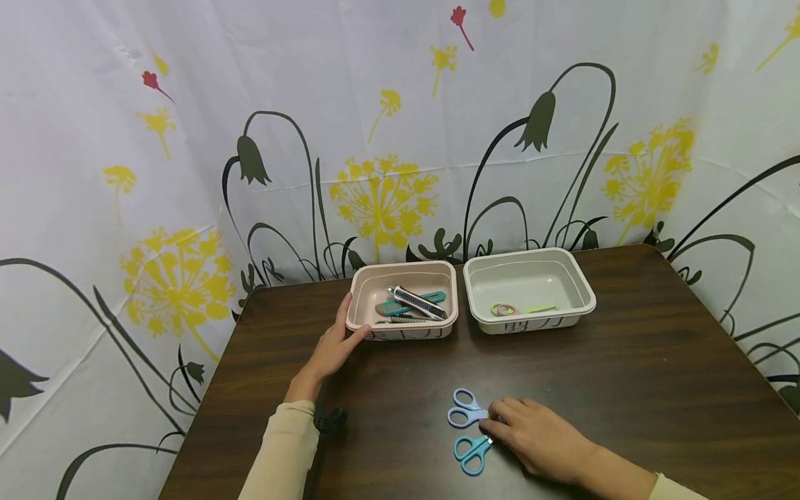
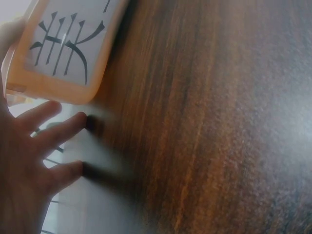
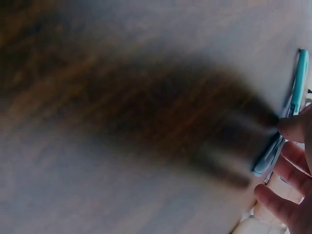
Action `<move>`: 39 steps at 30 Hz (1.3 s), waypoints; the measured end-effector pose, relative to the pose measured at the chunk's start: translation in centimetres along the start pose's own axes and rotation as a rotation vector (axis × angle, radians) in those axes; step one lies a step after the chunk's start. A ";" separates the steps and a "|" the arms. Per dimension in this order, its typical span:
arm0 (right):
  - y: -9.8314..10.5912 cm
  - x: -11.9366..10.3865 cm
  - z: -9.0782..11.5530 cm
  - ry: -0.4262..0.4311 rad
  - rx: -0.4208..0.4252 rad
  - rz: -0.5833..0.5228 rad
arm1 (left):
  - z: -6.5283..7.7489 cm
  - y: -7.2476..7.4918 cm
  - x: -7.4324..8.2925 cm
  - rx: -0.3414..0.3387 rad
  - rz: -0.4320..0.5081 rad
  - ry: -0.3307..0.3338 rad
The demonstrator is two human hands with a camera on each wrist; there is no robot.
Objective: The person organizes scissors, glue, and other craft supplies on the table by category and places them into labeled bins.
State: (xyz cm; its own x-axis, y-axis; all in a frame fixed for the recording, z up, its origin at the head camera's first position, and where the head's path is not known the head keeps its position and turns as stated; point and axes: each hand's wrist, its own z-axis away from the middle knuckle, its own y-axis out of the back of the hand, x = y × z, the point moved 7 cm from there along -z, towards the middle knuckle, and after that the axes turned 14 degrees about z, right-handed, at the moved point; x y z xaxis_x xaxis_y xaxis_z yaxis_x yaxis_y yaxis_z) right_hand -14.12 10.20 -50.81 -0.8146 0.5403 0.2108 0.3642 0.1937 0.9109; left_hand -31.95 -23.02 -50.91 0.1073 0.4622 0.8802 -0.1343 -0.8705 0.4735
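My left hand [image 1: 331,351] rests against the left end of a pink plastic basket [image 1: 403,334], fingers extended and thumb near its front rim. Inside that basket lie a black-and-silver box cutter [image 1: 420,303] and a teal cutter [image 1: 431,297], with another cutter partly hidden beneath. On the table, light-blue scissors [image 1: 460,417] and teal scissors [image 1: 473,455] have their handles pointing left. My right hand [image 1: 540,437] covers both pairs' blades. Its thumb and fingertips pinch the light-blue scissors; in the right wrist view the teal handle [image 3: 300,78] sticks out beyond the thumb.
A white basket [image 1: 531,323] stands right of the pink one, holding small pink and green scissors [image 1: 505,310]. Both baskets carry labels with black writing on the front. Behind the brown wooden table [image 1: 387,389] hangs a flower-patterned curtain [image 1: 400,125].
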 end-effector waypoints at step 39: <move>4.8 5.5 -1.1 -0.068 0.114 0.021 | 0.1 0.1 0.3 0.005 -0.017 -0.018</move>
State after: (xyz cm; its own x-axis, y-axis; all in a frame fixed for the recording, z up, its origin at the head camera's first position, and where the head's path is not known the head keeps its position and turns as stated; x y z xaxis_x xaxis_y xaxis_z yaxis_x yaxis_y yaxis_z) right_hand -17.33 13.19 -44.87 -0.7755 0.5984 0.2014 0.4327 0.2714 0.8597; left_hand -31.83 -22.96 -50.56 0.1273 0.4743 0.8711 -0.1275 -0.8632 0.4886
